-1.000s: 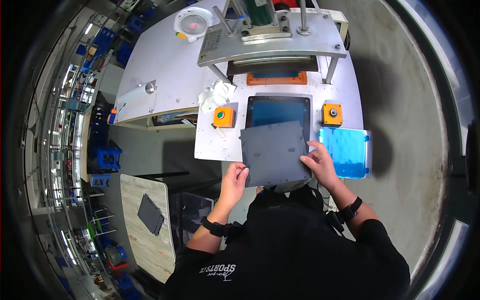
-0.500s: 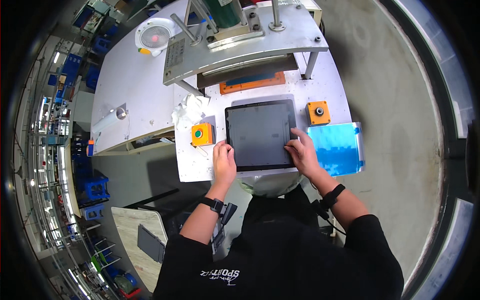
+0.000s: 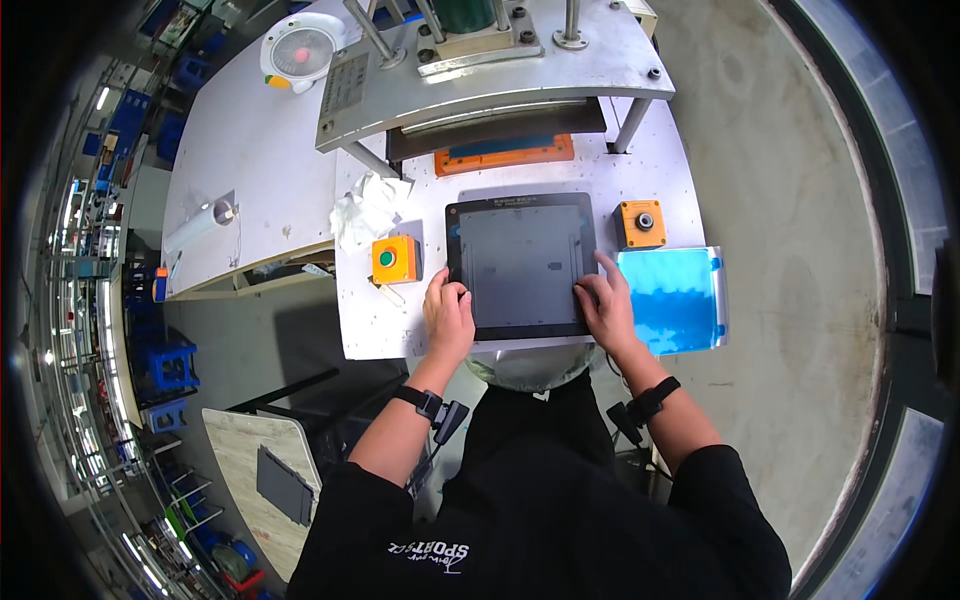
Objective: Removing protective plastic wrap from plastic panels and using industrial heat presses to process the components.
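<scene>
A flat grey panel with a black frame [image 3: 520,268] lies at the front of the white table, before the press. My left hand [image 3: 448,312] has its fingers bent and closed on the panel's left edge. At the opposite edge my right hand [image 3: 607,305] grips the frame, its thumb and fingertips curled over the rim. The undersides of the fingers are hidden. An orange box with a green button [image 3: 397,259] stands to the left of the panel. To its right is another orange box with a dark round knob [image 3: 640,225].
A metal press [image 3: 500,90] on posts stands over an orange frame [image 3: 505,155] behind the panel. Crumpled white paper [image 3: 368,212] lies at left. A shiny blue sheet [image 3: 668,300] overlaps the table's right edge. A white fan [image 3: 302,52] stands at the far left.
The panel has turned slightly and its far frame bar shows more clearly. Both hands stay at its side edges. The whole view has shifted a little.
</scene>
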{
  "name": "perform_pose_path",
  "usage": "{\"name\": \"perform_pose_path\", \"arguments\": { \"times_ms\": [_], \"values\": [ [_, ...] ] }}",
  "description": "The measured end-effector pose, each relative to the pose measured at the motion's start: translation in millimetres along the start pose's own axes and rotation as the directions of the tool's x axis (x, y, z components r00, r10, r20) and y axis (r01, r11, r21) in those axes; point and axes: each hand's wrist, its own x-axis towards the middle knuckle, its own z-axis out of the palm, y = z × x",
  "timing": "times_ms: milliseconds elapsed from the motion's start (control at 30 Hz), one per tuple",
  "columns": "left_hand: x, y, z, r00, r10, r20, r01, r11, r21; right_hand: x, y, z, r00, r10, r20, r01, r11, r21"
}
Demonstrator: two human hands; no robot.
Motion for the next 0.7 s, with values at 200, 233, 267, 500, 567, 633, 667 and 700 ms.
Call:
{"name": "perform_pose_path", "arguments": {
  "times_ms": [200, 233, 267, 500, 567, 633, 667, 700],
  "values": [
    [1, 2, -6, 0.998, 0.003, 0.057, -0.003, 1.0, 0.014, 5, -9, -1, 1.0, -0.02, 0.021, 0.022, 0.99, -0.136],
    [0, 3, -9, 0.996, -0.014, 0.085, 0.013, 1.0, 0.006, 9, -15, -1, 1.0, -0.018, 0.015, 0.02, 0.991, -0.131],
    [-1, 4, -13, 0.996, -0.01, 0.085, 0.009, 1.0, 0.014, 14, -23, 1, 0.997, -0.063, 0.034, 0.068, 0.982, -0.178],
    [-10, 9, -49, 0.995, -0.088, 0.051, 0.092, 0.993, -0.071, 67, -92, 28, 0.91, -0.331, 0.249, 0.387, 0.894, -0.226],
    [-22, 3, -58, 0.994, -0.089, 0.058, 0.092, 0.994, -0.056, 62, -70, 52, 0.91, -0.245, 0.335, 0.35, 0.886, -0.304],
    [-38, 2, -67, 0.992, -0.12, 0.047, 0.122, 0.991, -0.06, 60, -71, 62, 0.884, -0.084, 0.461, 0.313, 0.837, -0.448],
    [-43, -2, -67, 0.992, -0.121, 0.048, 0.123, 0.991, -0.056, 62, -68, 62, 0.888, -0.082, 0.452, 0.31, 0.833, -0.458],
    [-53, -8, -72, 0.987, -0.157, 0.035, 0.159, 0.986, -0.056, 58, -73, 64, 0.882, -0.088, 0.463, 0.32, 0.833, -0.451]
  ]
}}
